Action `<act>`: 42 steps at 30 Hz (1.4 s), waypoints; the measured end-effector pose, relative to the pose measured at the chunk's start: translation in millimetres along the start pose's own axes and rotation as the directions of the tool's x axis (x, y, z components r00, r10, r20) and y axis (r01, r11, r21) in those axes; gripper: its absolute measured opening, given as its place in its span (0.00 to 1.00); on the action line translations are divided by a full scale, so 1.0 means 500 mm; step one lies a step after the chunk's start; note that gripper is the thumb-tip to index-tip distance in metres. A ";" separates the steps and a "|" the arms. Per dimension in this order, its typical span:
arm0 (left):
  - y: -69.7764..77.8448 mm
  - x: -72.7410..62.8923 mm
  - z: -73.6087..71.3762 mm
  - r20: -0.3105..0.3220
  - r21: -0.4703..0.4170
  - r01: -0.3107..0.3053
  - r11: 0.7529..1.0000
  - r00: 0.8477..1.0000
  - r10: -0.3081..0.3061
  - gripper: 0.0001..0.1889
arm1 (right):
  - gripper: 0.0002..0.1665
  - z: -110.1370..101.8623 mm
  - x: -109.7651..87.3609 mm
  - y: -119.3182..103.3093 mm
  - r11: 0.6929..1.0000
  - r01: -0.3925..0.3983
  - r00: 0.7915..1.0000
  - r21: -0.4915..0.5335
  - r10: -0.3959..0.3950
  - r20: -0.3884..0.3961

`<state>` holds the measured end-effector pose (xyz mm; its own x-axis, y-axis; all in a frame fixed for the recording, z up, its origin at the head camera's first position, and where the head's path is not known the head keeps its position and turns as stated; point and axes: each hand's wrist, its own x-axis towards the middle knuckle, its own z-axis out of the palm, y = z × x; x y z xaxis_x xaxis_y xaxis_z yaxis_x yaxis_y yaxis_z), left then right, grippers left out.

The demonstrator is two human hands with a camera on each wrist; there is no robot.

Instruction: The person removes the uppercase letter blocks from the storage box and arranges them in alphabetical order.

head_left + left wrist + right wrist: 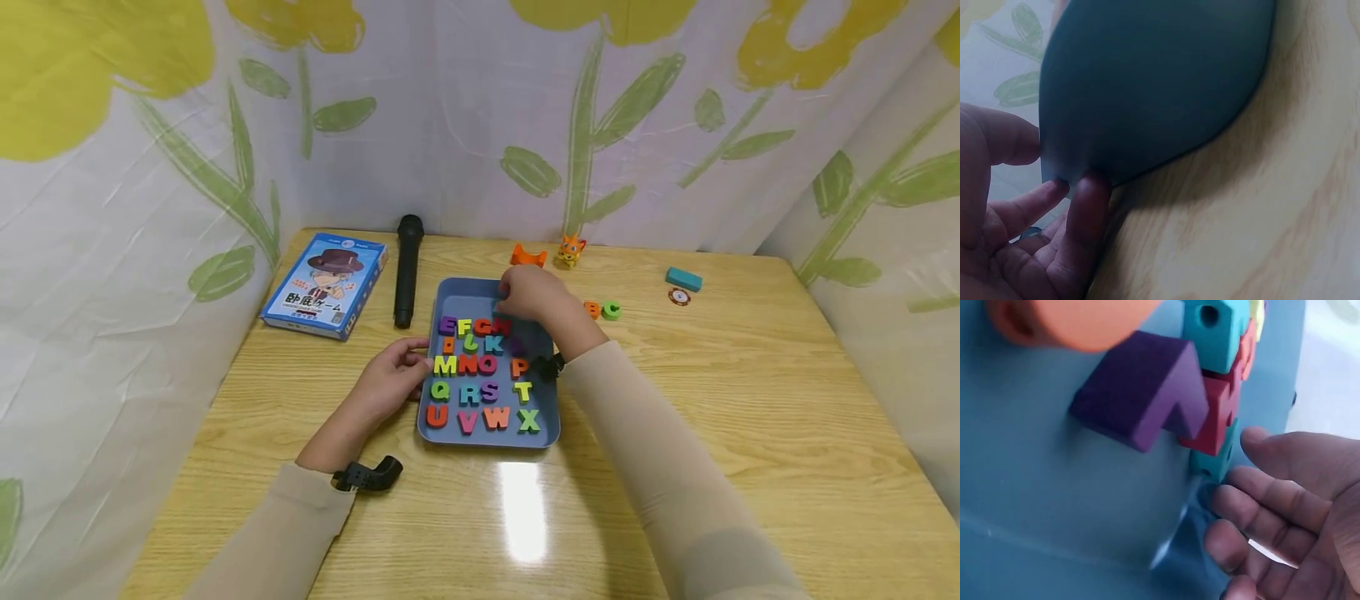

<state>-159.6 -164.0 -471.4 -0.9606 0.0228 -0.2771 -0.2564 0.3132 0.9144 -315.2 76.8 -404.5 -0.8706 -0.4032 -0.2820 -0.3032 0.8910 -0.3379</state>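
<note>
On the table lies a blue-grey tray (487,439) with rows of colourful letter blocks, among them a yellow M (446,365) and a green X (528,421). My left hand (390,375) grips the tray's left side; the left wrist view shows its fingers against the outer wall (1166,81). Over the tray's far right part, my right hand (536,293) pinches a small teal letter block (1213,464) at its fingertips. That block sits beside a red H (1213,419), and its letter cannot be read. Near it lies a purple letter (1141,387).
Right of the tray lie an orange B (592,310) and a green C (612,311). Behind stand an orange block (528,255) and a cat-like figurine (570,251). A microphone (407,271) and a boxed game (324,285) lie left; a teal block (684,279) and chip (678,297) lie far right.
</note>
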 end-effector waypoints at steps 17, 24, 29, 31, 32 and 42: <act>0.001 -0.001 0.001 0.005 0.005 -0.006 1.000 1.000 0.006 0.27 | 0.15 0.018 -0.010 -0.011 0.998 -0.050 0.999 -0.046 0.049 -0.019; 0.004 -0.005 0.002 0.008 0.001 -0.006 1.000 1.000 0.006 0.28 | 0.20 -0.027 -0.034 0.024 0.998 0.067 0.992 0.014 -0.065 -0.107; 0.005 -0.007 0.001 0.012 -0.006 -0.001 1.000 1.000 0.001 0.28 | 0.23 -0.094 -0.084 0.094 0.990 0.071 0.983 0.120 -0.050 -0.175; 0.006 -0.007 0.001 0.013 -0.006 0.002 1.000 1.000 -0.002 0.28 | 0.24 -0.115 -0.103 0.137 0.989 0.038 0.985 0.143 -0.013 -0.172; 0.006 -0.006 0.000 0.012 -0.007 0.003 1.000 1.000 -0.003 0.28 | 0.25 -0.121 -0.111 0.162 0.989 0.020 0.986 0.148 0.005 -0.168; 0.006 -0.007 0.004 0.019 -0.004 -0.009 1.000 1.000 0.009 0.28 | 0.25 -0.100 -0.172 0.350 0.978 -0.147 0.984 0.150 0.160 -0.076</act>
<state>-157.1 -161.2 -468.2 -0.9607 0.0442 -0.2742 -0.2479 0.3090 0.9182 -312.8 278.1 -394.2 -0.9348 -0.2385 -0.2631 -0.1103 0.8992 -0.4234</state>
